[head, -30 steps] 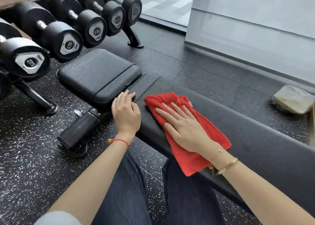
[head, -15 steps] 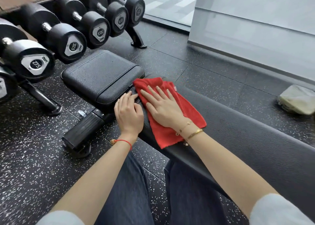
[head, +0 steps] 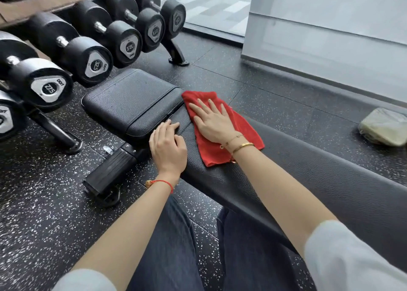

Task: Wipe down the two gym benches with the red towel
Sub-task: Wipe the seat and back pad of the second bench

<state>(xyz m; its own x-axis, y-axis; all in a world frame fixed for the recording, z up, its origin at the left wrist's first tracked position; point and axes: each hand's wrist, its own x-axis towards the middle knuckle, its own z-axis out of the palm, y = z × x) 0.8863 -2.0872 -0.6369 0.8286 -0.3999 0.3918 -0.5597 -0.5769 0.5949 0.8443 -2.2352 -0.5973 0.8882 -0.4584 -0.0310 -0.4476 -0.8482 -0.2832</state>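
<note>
red towel point(head: 222, 134) slid to bench point(head: 308, 180) far edge | right hand point(head: 212, 123) flat atop, fingers spread | left hand point(head: 168, 146) released, resting beside

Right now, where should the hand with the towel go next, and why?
Probably forward onto the seat pad: the right hand presses the red towel flat at the long back pad's end, beside the seam, and the seat pad is uncovered.

Racked black dumbbells point(head: 92, 59) far left; crumpled greenish cloth point(head: 384, 126) on speckled floor point(head: 44, 202).
</note>
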